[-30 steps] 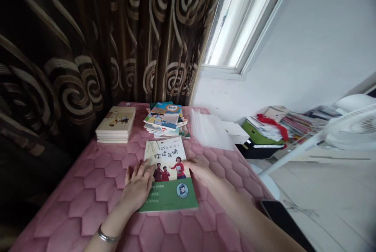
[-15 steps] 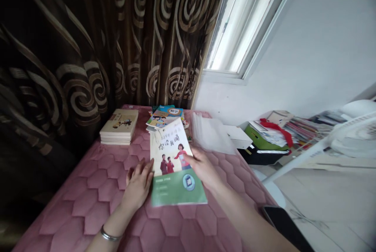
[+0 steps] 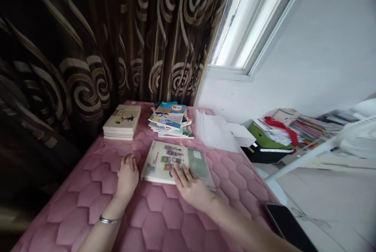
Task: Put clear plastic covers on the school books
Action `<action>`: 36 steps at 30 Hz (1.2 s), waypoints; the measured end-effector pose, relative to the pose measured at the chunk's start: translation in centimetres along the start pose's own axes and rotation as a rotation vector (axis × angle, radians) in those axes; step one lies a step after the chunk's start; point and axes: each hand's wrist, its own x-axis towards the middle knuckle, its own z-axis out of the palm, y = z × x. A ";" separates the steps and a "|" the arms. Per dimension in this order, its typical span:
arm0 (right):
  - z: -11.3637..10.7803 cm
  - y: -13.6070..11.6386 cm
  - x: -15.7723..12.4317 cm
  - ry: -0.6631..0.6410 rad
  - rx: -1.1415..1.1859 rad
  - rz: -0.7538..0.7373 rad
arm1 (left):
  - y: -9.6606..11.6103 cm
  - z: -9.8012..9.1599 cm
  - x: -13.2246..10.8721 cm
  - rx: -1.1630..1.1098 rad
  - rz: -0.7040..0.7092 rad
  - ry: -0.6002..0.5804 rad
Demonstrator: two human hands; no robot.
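Observation:
A book point(image 3: 161, 162) lies turned sideways on the pink quilted surface point(image 3: 158, 213), with a cream part bearing small pictures and a green part at its right. What looks like clear plastic shows along its right edge. My right hand point(image 3: 190, 187) rests on its near side, fingers spread flat over the cover and gripping nothing. To the left of the book, apart from it, is my left hand point(image 3: 128, 175). Its fingers are loosely bent down toward the pink surface, and I see nothing held in them. A silver bracelet point(image 3: 110, 220) circles the left wrist.
At the back left stands a neat stack of cream books point(image 3: 122, 123). Beside it is a looser pile of colourful books point(image 3: 170, 117), then translucent plastic sheets point(image 3: 216, 130). A dark phone-like object point(image 3: 289, 224) lies at the right edge, near a white fan point(image 3: 352, 138).
The book was upright in my right hand with its front cover showing; now it lies flat, another side up, turned sideways. My right hand has let go and flattened on it; my left has shifted left.

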 end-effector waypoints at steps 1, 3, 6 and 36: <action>1.2 -0.5 -0.7 0.011 0.006 -0.023 | 0.0 0.0 0.1 -0.028 0.045 0.026; 2.5 -0.9 -1.8 0.023 0.028 -0.029 | 0.2 0.0 -0.1 -0.088 0.179 0.007; 2.6 -0.8 -2.5 0.020 0.055 -0.048 | 1.0 0.0 -0.7 -0.109 0.396 -0.173; -0.5 2.1 -11.3 0.014 0.366 0.452 | 3.0 -1.1 -2.8 0.107 0.687 -0.633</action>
